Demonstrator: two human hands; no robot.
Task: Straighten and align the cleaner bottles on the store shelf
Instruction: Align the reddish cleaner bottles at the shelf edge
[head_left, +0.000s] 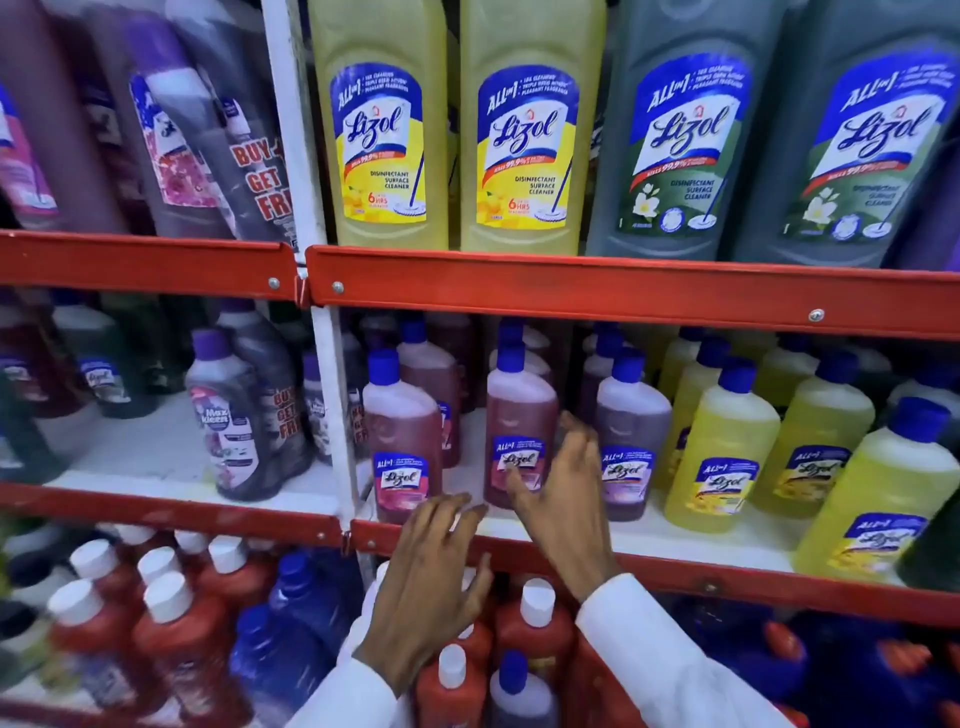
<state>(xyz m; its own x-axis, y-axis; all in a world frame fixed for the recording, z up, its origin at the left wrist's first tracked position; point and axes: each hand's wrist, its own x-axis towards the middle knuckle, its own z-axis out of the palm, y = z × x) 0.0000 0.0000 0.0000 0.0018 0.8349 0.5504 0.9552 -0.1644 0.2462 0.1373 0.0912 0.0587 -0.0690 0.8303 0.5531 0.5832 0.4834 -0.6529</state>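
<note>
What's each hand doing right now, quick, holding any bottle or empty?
Left hand: open, fingers spread, holding nothing, below the middle shelf's edge.
Right hand: open around the pink bottle, grip not closed on it.

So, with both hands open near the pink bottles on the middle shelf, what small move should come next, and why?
Probably close the right hand on the middle pink bottle and draw it toward the shelf edge. That hand is open with its fingers spread around the bottle, which seems to stand slightly behind its left neighbour. The left hand hovers open below.
</note>
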